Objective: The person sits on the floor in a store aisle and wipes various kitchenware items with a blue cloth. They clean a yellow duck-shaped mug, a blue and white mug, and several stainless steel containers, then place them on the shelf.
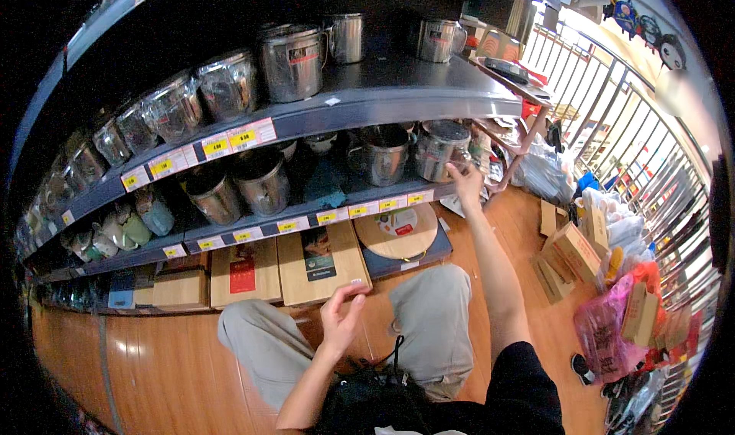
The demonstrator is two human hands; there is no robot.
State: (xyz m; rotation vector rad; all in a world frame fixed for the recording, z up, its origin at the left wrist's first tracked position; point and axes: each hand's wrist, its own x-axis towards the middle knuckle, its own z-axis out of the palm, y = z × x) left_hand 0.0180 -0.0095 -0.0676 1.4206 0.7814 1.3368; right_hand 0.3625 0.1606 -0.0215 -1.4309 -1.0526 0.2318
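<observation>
My right hand reaches to the right end of the middle shelf, its fingers at a lidded steel mug in clear wrap. Whether the fingers grip the mug or only touch it cannot be told. Left of that mug stands another steel mug with a side handle. My left hand hovers over my lap with bent fingers, holding nothing, near a wooden cutting board. Farther left on the same shelf are two open steel cups. Wrapped steel mugs line the shelf above.
A round wooden board and more boards lie on the bottom shelf. Price tags run along the shelf edges. At right, cardboard boxes, a pink plastic bag and other bags lie on the wood-look floor beside a metal railing.
</observation>
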